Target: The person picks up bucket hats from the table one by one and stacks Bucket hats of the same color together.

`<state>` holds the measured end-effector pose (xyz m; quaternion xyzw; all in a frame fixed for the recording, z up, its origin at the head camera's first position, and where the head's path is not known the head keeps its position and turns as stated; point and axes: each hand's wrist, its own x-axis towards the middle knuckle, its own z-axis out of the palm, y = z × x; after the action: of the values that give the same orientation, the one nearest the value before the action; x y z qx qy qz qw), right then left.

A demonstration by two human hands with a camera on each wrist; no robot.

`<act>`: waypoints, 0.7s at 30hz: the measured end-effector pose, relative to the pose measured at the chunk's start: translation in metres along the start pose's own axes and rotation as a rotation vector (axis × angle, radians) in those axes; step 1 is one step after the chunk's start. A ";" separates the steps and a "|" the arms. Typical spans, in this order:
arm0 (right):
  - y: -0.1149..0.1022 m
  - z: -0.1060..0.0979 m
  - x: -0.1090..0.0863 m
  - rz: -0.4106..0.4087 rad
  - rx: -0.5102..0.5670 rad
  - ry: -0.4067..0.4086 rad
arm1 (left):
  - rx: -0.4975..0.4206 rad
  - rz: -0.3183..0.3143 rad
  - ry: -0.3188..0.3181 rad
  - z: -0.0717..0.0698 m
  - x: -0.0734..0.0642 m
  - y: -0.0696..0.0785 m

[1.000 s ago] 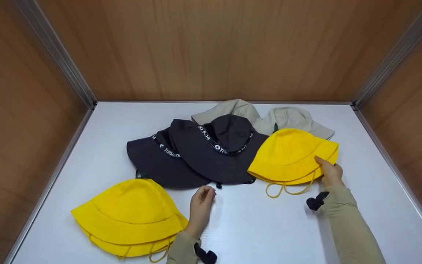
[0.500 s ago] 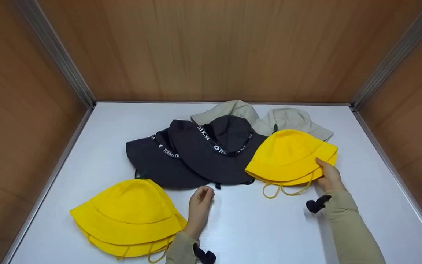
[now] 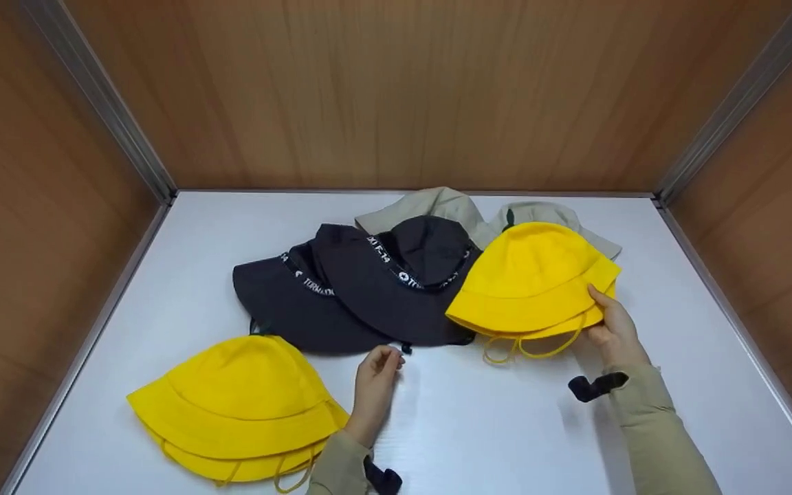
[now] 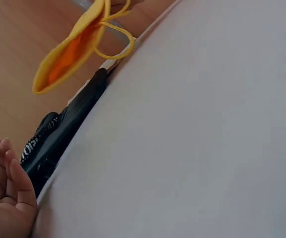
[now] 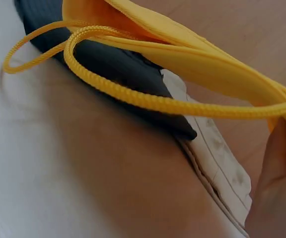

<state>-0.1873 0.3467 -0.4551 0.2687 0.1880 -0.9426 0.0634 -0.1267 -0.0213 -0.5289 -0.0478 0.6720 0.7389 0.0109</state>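
Note:
At the right of the head view, my right hand (image 3: pixel 618 332) pinches the brim of a yellow bucket hat (image 3: pixel 533 275), thumb on top. The hat is raised off the table, and its yellow cord (image 5: pixel 158 103) hangs in a loop in the right wrist view. My left hand (image 3: pixel 376 385) rests on the table with loosely curled fingers and holds nothing. It lies beside a second yellow bucket hat (image 3: pixel 245 399) at the front left. Just beyond it are two overlapping black bucket hats (image 3: pixel 396 309) with white lettering on their bands.
Two beige hats (image 3: pixel 430 205) lie at the back, partly covered by the black hats and the raised yellow one. Wooden panels (image 3: pixel 396 96) wall in the white table (image 3: pixel 492 426) at the back and both sides.
My right hand has lifted the yellow hat off the table and drawn it slightly left. The left hand and the other hats have stayed put.

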 end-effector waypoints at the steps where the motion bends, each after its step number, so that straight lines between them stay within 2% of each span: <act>1: 0.001 0.002 -0.003 0.002 -0.003 -0.018 | 0.010 -0.009 -0.012 0.001 0.001 0.004; 5: 0.009 0.010 -0.011 0.009 -0.044 -0.078 | 0.037 -0.030 -0.073 0.003 0.008 0.029; 9: 0.020 0.017 -0.018 0.025 -0.109 -0.132 | 0.016 -0.064 -0.146 0.001 0.018 0.060; 12: 0.031 0.020 -0.021 0.037 -0.171 -0.144 | 0.006 -0.140 -0.217 0.001 0.025 0.080; 16: 0.046 0.023 -0.024 0.062 -0.228 -0.133 | 0.071 -0.259 -0.296 0.003 0.033 0.089; 19: 0.055 0.026 -0.027 0.084 -0.262 -0.133 | 0.103 -0.332 -0.335 0.007 0.036 0.086; 21: 0.060 0.027 -0.028 0.092 -0.285 -0.139 | 0.104 -0.355 -0.376 0.008 0.037 0.083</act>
<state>-0.1632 0.2813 -0.4380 0.1996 0.3025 -0.9187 0.1570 -0.1703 -0.0233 -0.4489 -0.0264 0.6765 0.6857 0.2675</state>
